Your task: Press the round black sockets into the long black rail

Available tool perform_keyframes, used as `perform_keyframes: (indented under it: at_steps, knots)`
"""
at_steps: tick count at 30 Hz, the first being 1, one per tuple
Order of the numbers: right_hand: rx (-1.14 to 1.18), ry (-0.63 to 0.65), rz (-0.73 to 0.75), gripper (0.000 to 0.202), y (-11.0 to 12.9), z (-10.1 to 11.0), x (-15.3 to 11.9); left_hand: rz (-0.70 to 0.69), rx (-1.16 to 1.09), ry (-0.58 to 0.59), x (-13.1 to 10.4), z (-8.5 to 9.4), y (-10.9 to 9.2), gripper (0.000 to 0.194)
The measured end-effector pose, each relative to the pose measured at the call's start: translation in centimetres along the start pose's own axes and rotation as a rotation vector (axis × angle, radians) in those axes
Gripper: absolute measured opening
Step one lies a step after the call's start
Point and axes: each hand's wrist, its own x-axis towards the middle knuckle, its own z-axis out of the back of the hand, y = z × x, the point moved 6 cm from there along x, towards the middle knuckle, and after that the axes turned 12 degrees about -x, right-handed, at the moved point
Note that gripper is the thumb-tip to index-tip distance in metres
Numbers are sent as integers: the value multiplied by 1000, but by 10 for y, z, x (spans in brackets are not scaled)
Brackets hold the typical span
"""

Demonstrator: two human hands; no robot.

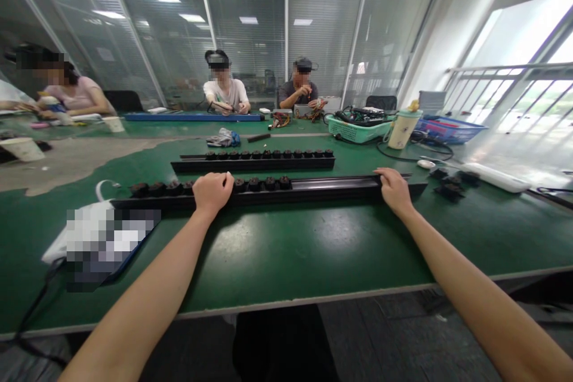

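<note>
A long black rail (331, 194) lies across the green table in front of me. Several round black pieces (254, 184) sit in a row along its left and middle part, while the channel toward the right end shows bare. My left hand (212, 194) is closed over the rail among the round pieces and covers some of them. Near the right end, my right hand (394, 190) grips the same rail, with its fingers bent over the far edge. Behind it, roughly parallel, lies a second black rail (255, 165) carrying a similar row of round pieces.
Loose black pieces (450, 186) and a white bar-shaped object (496, 177) lie at right. Beyond are a green basket (358, 130), a tumbler (403, 129) and a blue basket (452, 128). A phone-like object (129, 245) lies at left. Co-workers sit across the table.
</note>
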Motion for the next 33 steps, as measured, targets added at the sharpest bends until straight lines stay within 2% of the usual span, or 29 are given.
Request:
perform_keyframes:
  at_steps: [19,33]
  knots:
    - [-60,40,-62,35,-3,-1,1,33,6,20,0,1,-2,60]
    - [-50,31,-46,33,1,1,0,56,-7,40,0,2,-3,58]
